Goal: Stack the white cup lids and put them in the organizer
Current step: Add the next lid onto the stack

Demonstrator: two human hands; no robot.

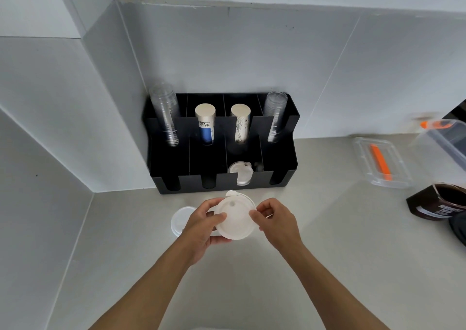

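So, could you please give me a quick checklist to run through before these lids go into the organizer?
1. Lids held securely: ok. Left hand and right hand both grip the white lid stack at its edges.
2. Stack aligned: cannot tell; only the top lid shows.
3. All lids gathered: not ok. One loose lid lies on the counter beside the left hand.
4. Target slot identified: ok. Lids in the organizer sit in the third front compartment from the left.
5. Path to the organizer: ok, nothing stands between it and the hands.
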